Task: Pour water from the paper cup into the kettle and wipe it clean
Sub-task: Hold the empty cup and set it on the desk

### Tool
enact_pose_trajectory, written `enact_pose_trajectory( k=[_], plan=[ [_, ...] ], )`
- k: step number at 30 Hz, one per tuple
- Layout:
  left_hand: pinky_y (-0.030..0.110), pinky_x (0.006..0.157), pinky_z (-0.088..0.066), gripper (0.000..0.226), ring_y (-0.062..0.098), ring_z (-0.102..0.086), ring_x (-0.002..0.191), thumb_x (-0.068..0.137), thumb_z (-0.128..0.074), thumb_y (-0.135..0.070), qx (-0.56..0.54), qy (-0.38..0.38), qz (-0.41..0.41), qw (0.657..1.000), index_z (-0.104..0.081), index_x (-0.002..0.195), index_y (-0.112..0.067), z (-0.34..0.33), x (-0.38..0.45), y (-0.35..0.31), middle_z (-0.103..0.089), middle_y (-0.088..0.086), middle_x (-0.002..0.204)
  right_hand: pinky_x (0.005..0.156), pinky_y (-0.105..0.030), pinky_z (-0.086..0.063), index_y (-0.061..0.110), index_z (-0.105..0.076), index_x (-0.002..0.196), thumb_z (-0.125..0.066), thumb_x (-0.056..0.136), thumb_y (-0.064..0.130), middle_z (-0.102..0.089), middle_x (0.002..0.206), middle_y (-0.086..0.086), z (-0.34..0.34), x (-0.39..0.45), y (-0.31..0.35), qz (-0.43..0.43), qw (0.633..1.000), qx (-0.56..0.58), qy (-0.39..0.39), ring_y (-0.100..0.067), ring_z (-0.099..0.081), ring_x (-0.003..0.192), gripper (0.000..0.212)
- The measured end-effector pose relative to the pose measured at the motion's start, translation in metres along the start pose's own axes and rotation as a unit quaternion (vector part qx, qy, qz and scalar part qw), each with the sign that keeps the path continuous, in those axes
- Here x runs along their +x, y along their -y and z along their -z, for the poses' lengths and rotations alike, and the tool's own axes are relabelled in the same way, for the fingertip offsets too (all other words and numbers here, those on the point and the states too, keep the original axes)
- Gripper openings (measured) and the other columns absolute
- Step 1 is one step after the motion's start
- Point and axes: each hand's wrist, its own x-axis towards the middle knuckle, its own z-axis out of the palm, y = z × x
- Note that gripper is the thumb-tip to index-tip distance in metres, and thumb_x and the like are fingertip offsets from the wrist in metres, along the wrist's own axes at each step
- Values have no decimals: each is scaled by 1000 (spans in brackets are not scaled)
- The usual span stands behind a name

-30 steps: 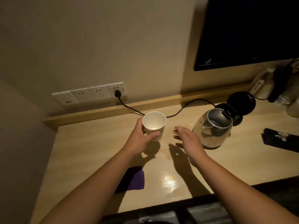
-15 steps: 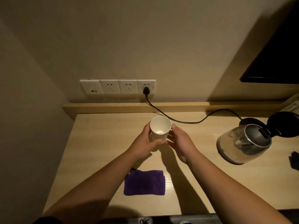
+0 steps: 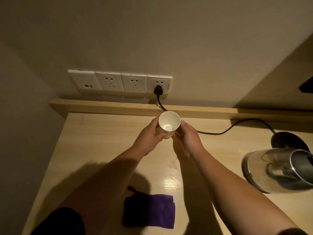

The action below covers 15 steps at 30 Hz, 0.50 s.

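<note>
Both hands — left hand (image 3: 149, 138), right hand (image 3: 188, 139) — grip the paper cup (image 3: 169, 123); squeezing could buckle it before reaching the kettle (image 3: 277, 170) at the table's right edge.

A single head-worn wide-angle camera looks forward and steeply down from above the desk (image 3: 105, 143). It sits close over both forearms. The socket strip (image 3: 120, 82) lies beyond the fingertips and the purple cloth (image 3: 150, 211) nearer than them. The kettle (image 3: 277, 170), right of the fingers, seems cut off by the frame edge.
</note>
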Motion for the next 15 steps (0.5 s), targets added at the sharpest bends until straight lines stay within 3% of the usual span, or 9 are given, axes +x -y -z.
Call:
enact_pose_trajectory(
  k=[4, 7, 11, 15],
  plan=[
    [29, 99, -42, 67, 14, -48, 126, 89, -68, -27, 47, -9, 6, 999, -30, 145, -37, -5, 22, 15, -48, -8, 143, 96, -35, -52, 15, -75, 110, -53, 101, 28, -72, 111, -12, 2, 27, -10, 0, 1000, -21, 3, -24, -66, 109, 27],
    [37, 104, -42, 68, 16, -48, 128, 89, -68, -27, 46, -3, 7, 999, -30, 145, -35, -6, 30, 18, -48, -6, 144, 91, -36, -49, 15, -76, 97, -53, 99, 26, -70, 101, -15, 3, 37, -14, 4, 1000, -17, -9, -22, -63, 99, 25],
    [36, 104, -42, 69, 16, -48, 128, 90, -67, -27, 57, -2, 4, 998, -28, 146, -35, -6, 32, 16, -47, -5, 145, 91, -40, -49, 12, -75, 94, -54, 96, 29, -67, 104, -23, 4, 42, -17, 1, 999, -36, -19, -24, -62, 97, 27],
    [30, 100, -41, 69, 15, -47, 128, 90, -66, -27, 64, -3, -1, 998, -28, 147, -35, -4, 31, 15, -47, -6, 144, 82, -37, -46, 6, -72, 92, -53, 92, 34, -67, 96, -21, 6, 45, -16, 0, 995, -88, -36, -23, -58, 89, 34]
  ],
)
